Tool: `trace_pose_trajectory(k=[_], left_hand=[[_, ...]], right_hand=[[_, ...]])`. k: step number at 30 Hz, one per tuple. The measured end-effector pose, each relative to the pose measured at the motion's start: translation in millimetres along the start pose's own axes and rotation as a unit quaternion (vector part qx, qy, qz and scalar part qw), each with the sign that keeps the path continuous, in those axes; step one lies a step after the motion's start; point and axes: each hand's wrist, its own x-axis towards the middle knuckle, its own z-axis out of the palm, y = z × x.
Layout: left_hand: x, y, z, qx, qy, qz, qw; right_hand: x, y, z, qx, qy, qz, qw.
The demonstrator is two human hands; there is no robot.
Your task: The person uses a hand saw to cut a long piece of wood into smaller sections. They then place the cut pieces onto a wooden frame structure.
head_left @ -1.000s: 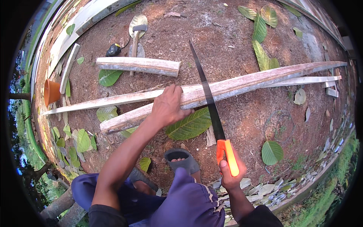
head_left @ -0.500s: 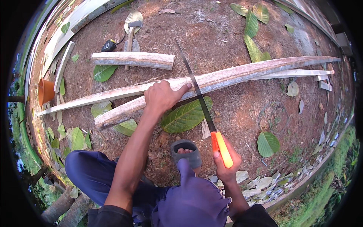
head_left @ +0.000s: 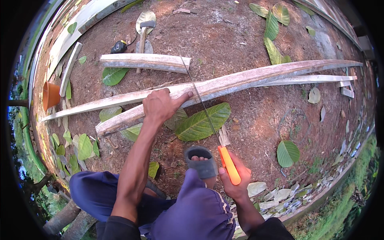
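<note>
My left hand [head_left: 159,106] is closed over a long, bark-edged wooden plank [head_left: 256,79], its thumb lying along the top toward the saw. My right hand [head_left: 238,180] grips the orange handle of a handsaw [head_left: 229,163]. The thin dark blade crosses the plank just right of my left thumb and looks nearly edge-on; whether it has cut into the wood I cannot tell. Beneath this plank, at a slant, runs a second, narrower wooden strip [head_left: 96,104]. A big green leaf [head_left: 192,127] lies on the ground by the blade.
Beyond the planks are a short wood piece [head_left: 146,62], a hammer-like tool with a wooden handle [head_left: 142,37] and a black tape measure [head_left: 118,47]. An orange pot [head_left: 51,96] lies at the left beside a thin strip [head_left: 71,68]. My sandalled foot [head_left: 200,162] is close to the saw.
The saw has come slightly toward me and left, and its blade has turned from showing its flat side to nearly edge-on. My left hand has shifted slightly left, still on the plank.
</note>
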Motion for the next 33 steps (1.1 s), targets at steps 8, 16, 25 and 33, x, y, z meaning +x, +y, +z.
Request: trace_pose_trajectory(k=[8, 16, 25, 33], left_hand=[[7.1, -18.0, -0.4, -0.024, -0.005, 0.013, 1.0], [-7.4, 5.8, 0.6, -0.005, -0.01, 0.017, 1.0], [-0.9, 58.7, 2.4, -0.007, -0.065, 0.029, 0.997], [3.6, 59.7, 9.6, -0.01, -0.04, 0.026, 0.999]], right_hand=[[11.6, -25.3, 9.3, -0.003, -0.036, 0.016, 0.999], [-2.8, -22.2, 11.8, 0.018, 0.038, 0.016, 0.999], [-2.5, -3.9, -13.1, -0.055, 0.082, -0.019, 0.995], [0.9, 1.4, -20.3, -0.082, 0.072, -0.038, 0.993]])
